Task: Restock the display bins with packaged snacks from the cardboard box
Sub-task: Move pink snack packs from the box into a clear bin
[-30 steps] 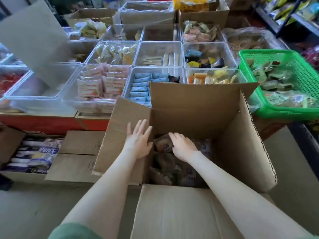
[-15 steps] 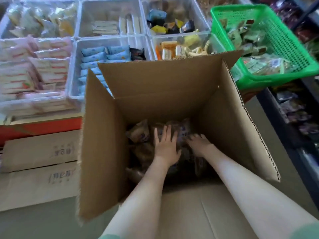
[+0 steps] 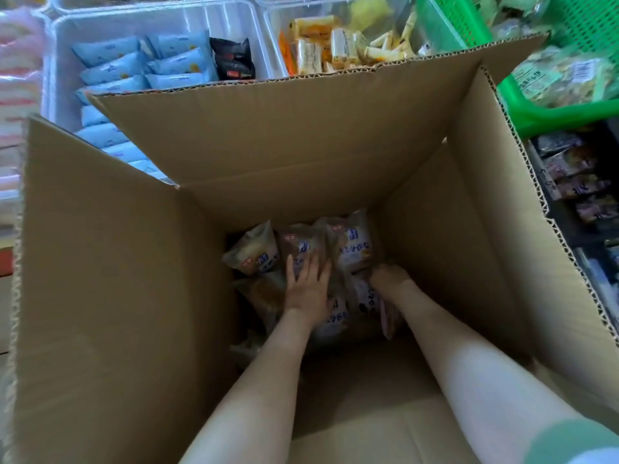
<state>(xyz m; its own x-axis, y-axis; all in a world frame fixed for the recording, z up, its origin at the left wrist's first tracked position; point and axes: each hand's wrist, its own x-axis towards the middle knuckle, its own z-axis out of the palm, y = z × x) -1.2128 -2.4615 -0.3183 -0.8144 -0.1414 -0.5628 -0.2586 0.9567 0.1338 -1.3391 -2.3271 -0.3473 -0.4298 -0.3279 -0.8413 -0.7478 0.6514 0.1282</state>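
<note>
**Desk:** How far along are you with the restock?

**Operator:** Early in this batch, I'd judge. I am reaching both arms down into the cardboard box (image 3: 301,145), and nothing is coming out of it yet. The snack packets (image 3: 351,244) are lying in a loose heap at the bottom, in brown and white wrappers, and there are quite a few of them.

**Desk:** What are the hands doing?

**Operator:** My left hand (image 3: 308,286) is lying flat on top of the heap. Its fingers are spread and straight, pressing on a packet rather than gripping it. My right hand (image 3: 388,279) is digging in just beside it, near the right wall of the box. Its fingers are buried among the wrappers and it is dark down there, so I cannot tell whether it is closing on a packet or only feeling around.

**Desk:** And the bins?

**Operator:** They are sitting beyond the far flap. The clear bin (image 3: 55,61) on the left is holding rows of blue packets (image 3: 134,67), with one black packet (image 3: 232,60) at the end. The second bin (image 3: 268,38) is holding yellow and orange bars (image 3: 335,50) and is looking well short of full. A green basket (image 3: 552,117) is standing to the right. I am seeing none of the brown packets in any of those. So I am reckoning the whole job for this batch is ahead: getting a grip, lifting packets out, and filling whichever bin is meant for them.
</note>
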